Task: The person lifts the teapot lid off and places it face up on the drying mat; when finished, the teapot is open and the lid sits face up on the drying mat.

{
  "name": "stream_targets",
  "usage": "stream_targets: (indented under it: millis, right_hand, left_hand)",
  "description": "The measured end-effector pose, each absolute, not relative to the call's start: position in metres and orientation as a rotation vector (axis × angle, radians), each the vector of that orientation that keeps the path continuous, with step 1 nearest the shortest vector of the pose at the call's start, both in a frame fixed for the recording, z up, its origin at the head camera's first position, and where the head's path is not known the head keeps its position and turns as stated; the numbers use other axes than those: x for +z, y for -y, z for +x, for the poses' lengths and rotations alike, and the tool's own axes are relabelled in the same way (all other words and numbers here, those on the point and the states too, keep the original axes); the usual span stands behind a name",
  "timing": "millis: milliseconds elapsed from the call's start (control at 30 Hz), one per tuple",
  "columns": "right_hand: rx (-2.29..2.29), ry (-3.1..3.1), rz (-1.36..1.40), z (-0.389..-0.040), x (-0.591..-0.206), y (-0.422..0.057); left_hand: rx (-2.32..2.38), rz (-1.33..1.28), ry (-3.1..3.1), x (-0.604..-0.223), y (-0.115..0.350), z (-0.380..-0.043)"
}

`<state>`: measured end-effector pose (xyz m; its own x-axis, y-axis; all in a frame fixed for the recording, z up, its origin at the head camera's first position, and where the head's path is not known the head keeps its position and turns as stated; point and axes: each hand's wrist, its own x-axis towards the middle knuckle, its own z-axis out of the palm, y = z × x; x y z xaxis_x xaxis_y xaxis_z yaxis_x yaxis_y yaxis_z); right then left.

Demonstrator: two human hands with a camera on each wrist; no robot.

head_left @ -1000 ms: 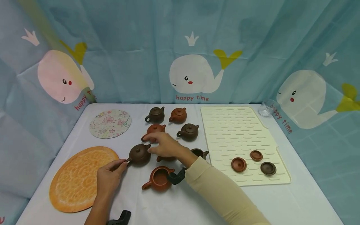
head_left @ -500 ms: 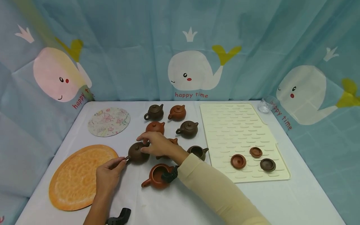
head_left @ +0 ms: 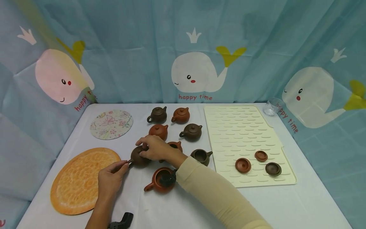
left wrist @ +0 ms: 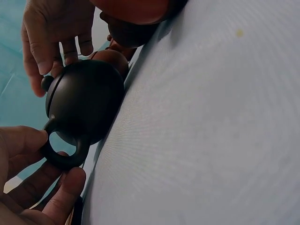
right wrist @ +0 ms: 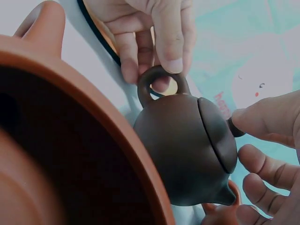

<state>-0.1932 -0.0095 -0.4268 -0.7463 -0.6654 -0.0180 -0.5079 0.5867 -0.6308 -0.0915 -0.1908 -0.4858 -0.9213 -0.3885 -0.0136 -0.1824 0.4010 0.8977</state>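
The brown teapot (head_left: 138, 160) is stood upright on the white tablecloth (head_left: 160, 211), just right of the bread-patterned mat (head_left: 80, 181). Its handle (left wrist: 65, 161) is pinched between the thumb and fingertips of the left hand (head_left: 111, 178), so the whole body lies beyond that grip, on the side away from the mat. The handle is pointed back toward the mat and the spout (right wrist: 227, 194) away from it; the long axis is thereby laid obliquely, rightward and toward the table's far edge. The lid (right wrist: 219, 138) is seated. Its knob (right wrist: 237, 132) is touched by the thumb of the right hand (head_left: 157, 149), whose fingers are spread about the lid, farther from the mat than the left hand; whether the knob is pinched cannot be told.
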Motion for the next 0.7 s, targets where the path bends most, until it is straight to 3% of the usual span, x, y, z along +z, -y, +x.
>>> stream_targets:
  millis: [700]
  right_hand:
    - [-0.662, -2.734, -1.151, -0.1887, -0.4281, 0.0128]
  left_hand:
    - [-1.531, 0.48, 2.434, -0.4858, 0.1903, -0.0916]
